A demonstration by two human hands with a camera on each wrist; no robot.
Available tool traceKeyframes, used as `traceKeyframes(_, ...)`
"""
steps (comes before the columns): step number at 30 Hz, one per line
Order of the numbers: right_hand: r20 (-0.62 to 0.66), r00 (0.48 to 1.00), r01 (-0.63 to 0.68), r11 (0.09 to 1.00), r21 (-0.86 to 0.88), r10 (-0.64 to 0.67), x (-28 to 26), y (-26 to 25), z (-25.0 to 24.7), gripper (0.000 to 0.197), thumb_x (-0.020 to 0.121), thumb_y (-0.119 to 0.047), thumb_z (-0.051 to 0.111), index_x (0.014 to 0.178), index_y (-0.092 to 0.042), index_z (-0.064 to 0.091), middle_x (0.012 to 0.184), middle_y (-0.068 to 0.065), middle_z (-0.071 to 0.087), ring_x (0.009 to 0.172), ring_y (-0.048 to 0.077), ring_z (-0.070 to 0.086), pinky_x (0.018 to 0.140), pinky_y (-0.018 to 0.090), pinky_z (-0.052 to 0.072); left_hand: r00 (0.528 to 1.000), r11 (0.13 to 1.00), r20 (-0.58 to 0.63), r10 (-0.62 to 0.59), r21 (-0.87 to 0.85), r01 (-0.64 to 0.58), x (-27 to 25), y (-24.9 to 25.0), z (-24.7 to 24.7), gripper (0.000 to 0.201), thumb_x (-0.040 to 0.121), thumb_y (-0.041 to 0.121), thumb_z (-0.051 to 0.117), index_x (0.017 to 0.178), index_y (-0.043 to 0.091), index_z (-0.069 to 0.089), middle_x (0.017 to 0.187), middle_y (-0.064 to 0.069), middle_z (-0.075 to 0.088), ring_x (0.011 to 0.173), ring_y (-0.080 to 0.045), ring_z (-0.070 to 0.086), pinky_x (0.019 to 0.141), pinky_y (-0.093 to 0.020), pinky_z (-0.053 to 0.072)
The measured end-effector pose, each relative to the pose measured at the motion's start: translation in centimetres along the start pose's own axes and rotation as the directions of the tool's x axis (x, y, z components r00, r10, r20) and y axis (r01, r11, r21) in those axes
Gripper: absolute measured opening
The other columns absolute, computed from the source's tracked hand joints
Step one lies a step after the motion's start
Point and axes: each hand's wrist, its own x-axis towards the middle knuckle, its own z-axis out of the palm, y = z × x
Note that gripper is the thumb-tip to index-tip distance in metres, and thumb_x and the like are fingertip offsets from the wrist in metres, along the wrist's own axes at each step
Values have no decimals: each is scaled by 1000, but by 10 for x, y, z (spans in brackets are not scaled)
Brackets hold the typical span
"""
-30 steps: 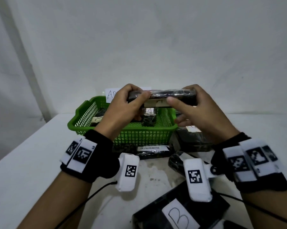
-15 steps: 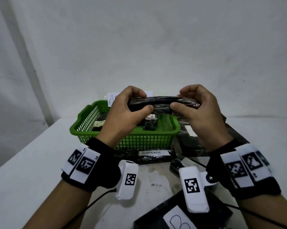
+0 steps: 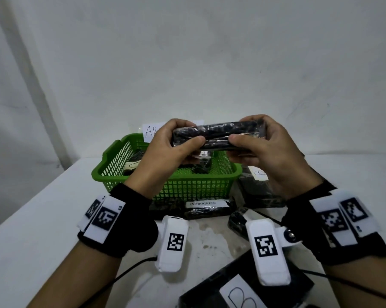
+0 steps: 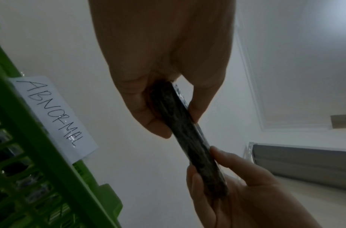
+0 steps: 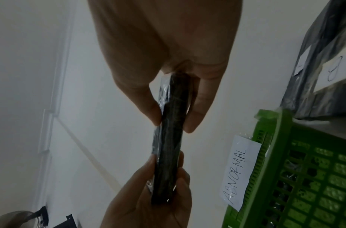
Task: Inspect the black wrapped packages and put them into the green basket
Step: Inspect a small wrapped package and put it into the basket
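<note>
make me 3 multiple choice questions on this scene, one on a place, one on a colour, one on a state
1. Where is the held package?
A. above the basket
B. flat on the table
C. under the basket

2. What colour is the basket?
A. blue
B. green
C. red

3. How is the package held?
A. by the left hand alone
B. by neither hand
C. by both hands, one at each end

Answers: 1 A, it is raised over the basket rim; 2 B, its mesh walls are green; 3 C, the left hand and right hand each pinch an end.
</note>
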Motion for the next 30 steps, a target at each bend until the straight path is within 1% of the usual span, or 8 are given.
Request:
traceKeyframes(7,-117,984,122,984,-130,-137,-1,8,8,29,81,-3,80,97,-17,61,96,7,71,71,21,75,55,25,57,991,991,-106,78,121,-65,-1,0,3,19,86,10,74,97,10,58,81,-1,64,58,-6,61,48,-19,45)
traceKeyframes(12,-85,977,172,961,-216,-194,2,9,1,30,82,-12,81,100,-23,60,97,-1,71,80,20,75,60,30,58,998,993,-51,21,117,-15,-4,5,3,14,94,22,65,104,14,60,93,0,69,66,-13,66,45,-22,46)
traceKeyframes(15,-30,999,12,968,-249,-21,3,7,-5,33,82,-27,82,107,-26,60,101,0,71,85,22,74,73,38,61,999,999,-27,-47,-10,47,-2,7,0,13,97,27,59,99,15,65,95,-3,69,75,-15,67,50,-22,50)
traceKeyframes(18,48,983,-170,982,-84,175,3,2,-8,30,84,-33,76,109,-20,63,102,1,73,77,23,72,72,36,61,1000,1000,-26,-11,-10,11,1,3,-4,5,95,14,62,98,14,67,106,-12,67,92,-17,68,71,-26,57)
traceKeyframes(21,-6,999,-43,998,-46,43,4,1,-8,18,85,-20,76,100,-18,66,90,2,72,69,19,67,72,36,60,1000,1000,11,-11,25,11,2,-1,-4,10,92,5,65,97,13,69,106,-21,67,92,-21,67,78,-27,57)
traceKeyframes(24,-35,994,101,983,-152,-107,3,4,-8,11,85,-14,78,88,-17,69,84,4,73,73,21,70,79,45,62,1000,997,29,4,71,-6,1,0,-2,12,90,4,66,95,15,68,94,-13,67,82,-17,61,65,-22,52)
traceKeyframes(27,-66,959,245,923,-298,-276,1,4,-4,13,81,-23,81,81,-18,70,82,6,76,78,27,74,77,52,62,999,996,15,33,77,-35,1,0,-1,18,89,-2,64,93,16,66,89,-2,66,74,-15,55,56,-19,46)
traceKeyframes(30,-90,936,288,885,-365,-341,0,7,3,14,78,-31,80,78,-23,68,79,-3,75,77,18,73,77,49,61,999,998,-9,42,47,-42,1,-1,-1,23,90,-3,61,101,18,62,102,1,68,78,-8,62,60,-19,49)
